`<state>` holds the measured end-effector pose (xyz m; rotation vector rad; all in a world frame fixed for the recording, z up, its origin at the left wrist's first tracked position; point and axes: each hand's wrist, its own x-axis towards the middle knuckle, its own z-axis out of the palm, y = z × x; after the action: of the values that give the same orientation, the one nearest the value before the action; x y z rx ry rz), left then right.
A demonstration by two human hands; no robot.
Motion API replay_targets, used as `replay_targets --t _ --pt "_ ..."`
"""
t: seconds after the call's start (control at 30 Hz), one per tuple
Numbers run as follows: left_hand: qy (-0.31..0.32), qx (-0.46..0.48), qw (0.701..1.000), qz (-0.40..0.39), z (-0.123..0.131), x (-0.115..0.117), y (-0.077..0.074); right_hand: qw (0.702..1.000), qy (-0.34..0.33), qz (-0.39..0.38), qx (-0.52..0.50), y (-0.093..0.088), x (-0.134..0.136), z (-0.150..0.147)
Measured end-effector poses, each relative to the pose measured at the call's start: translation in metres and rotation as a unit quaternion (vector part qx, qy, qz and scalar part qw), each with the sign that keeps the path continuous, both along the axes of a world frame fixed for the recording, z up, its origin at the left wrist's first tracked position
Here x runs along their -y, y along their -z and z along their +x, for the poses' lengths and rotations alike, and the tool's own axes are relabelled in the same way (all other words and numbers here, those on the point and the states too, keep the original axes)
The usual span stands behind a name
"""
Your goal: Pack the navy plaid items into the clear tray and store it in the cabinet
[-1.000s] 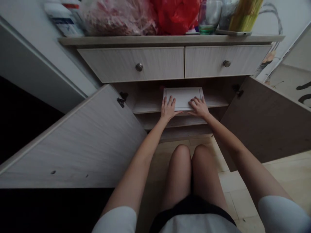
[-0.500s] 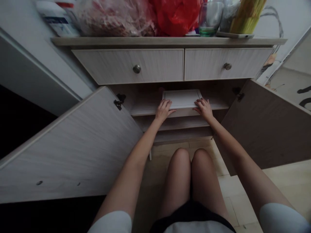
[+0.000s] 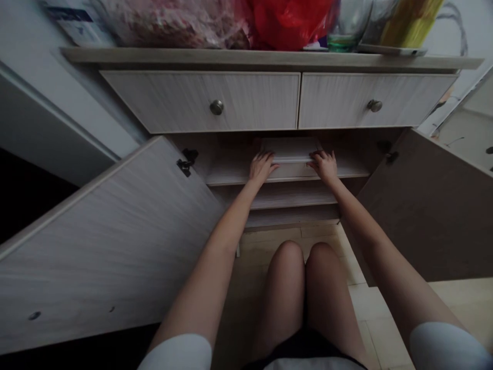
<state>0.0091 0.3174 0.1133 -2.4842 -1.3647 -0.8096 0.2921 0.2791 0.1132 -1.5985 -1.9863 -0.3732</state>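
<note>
A flat white box (image 3: 291,149) rests on the upper shelf (image 3: 227,174) of an open cabinet, under two drawers. My left hand (image 3: 262,167) holds its front left corner, fingers over the top edge and thumb along the front. At the front right corner my right hand (image 3: 323,165) grips the box in the same way. The rear of the box lies in shadow below the drawers, and its underside cannot be seen.
Cabinet doors stand open at left (image 3: 115,246) and right (image 3: 431,216). Two lower shelves lie beneath the box. On the cabinet top (image 3: 185,56) are a red plastic bag (image 3: 287,23), a clear bag, a glass (image 3: 346,31) and a yellow package (image 3: 412,23).
The white box has slid deeper into the cabinet, with both hands still on its front corners. Less of its top shows now. The view has shifted slightly closer.
</note>
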Motion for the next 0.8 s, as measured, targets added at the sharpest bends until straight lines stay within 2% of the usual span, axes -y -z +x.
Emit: replay_targets --t 0.33,0.47,0.8 --pt "-0.037 0.035 0.998 -0.032 0.006 -0.036 0.003 0.999 0.036 0.028 0.008 0.0 -0.041 -0.008" --pt "-0.055 0.076 0.995 -0.036 0.006 -0.047 0.006 0.998 0.055 0.018 0.015 -0.001 -0.057 -0.009" --pt "-0.041 0.097 0.993 -0.047 0.007 -0.076 0.009 0.997 0.077 0.024 0.011 -0.004 -0.082 -0.013"
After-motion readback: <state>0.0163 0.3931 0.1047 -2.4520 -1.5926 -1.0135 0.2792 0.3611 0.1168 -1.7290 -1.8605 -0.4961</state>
